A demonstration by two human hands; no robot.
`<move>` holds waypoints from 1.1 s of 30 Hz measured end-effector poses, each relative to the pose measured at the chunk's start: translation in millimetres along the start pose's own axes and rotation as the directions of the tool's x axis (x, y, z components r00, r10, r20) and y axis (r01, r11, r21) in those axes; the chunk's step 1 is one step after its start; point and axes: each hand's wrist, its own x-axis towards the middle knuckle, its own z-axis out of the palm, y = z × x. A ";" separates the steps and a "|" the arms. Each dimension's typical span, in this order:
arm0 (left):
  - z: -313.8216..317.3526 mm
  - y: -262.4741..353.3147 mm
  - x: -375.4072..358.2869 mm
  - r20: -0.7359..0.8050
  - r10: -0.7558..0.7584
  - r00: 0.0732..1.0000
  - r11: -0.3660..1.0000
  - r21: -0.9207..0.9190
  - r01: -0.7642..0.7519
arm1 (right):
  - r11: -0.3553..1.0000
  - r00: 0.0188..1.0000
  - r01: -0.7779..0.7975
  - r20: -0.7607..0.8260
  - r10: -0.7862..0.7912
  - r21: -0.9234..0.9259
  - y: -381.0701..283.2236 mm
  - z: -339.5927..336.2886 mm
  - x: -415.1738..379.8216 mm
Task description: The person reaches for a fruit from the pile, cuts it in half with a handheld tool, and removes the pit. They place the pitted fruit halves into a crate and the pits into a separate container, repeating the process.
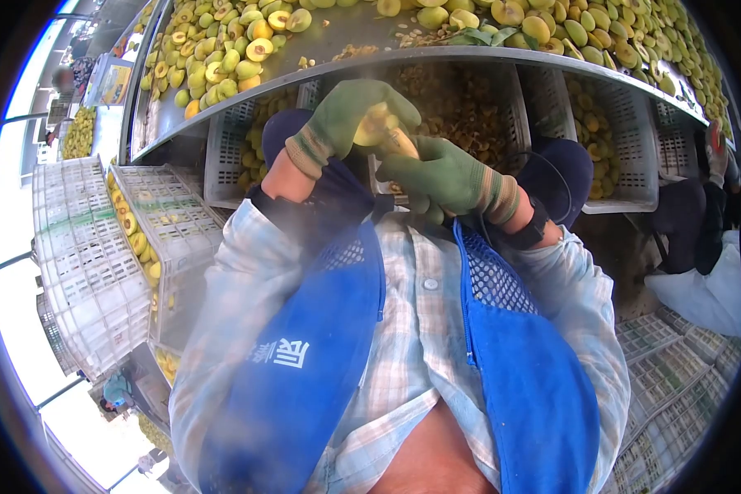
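My left hand (350, 115), in a green knit glove, is closed around a cut piece of yellow-green stone fruit (375, 125), possibly a peach. Close beside it my right hand (445, 174), gloved the same way, grips a light wooden-handled tool (401, 143). The handle's upper end shows near the fruit, but the tool's working part is hidden. Both hands are above my lap, just in front of the metal table edge. Beneath them stands a plastic crate (514, 103) holding brownish pits and scraps (457, 99).
Many halved fruits (222, 62) lie on the metal table (329, 41), with loose pits among them. Crates of fruit (634, 123) stand under it at both sides. Stacked white crates (90, 255) are at my left, more crates (659, 370) at lower right. Another person's dark-clothed leg (683, 222) shows at right.
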 end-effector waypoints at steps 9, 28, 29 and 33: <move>37.9 21.7 -12.0 -0.464 -0.208 0.861 0.937 -0.347 0.039 | 0.963 0.994 0.034 0.091 -0.060 0.268 0.4 7.0 3.6; 28.6 11.7 -6.8 -0.258 -0.311 0.915 0.900 -0.390 0.196 | 0.920 0.954 0.142 0.198 -0.226 0.366 28.3 -12.2 24.8; 28.4 13.3 -5.3 -0.282 -0.312 0.907 0.913 -0.354 0.204 | 0.914 0.955 0.141 0.191 -0.227 0.380 27.9 -12.3 24.9; 35.0 10.5 0.1 -0.389 -0.259 0.884 0.948 -0.276 0.156 | 0.890 0.955 0.130 0.186 -0.230 0.438 23.0 -10.8 19.1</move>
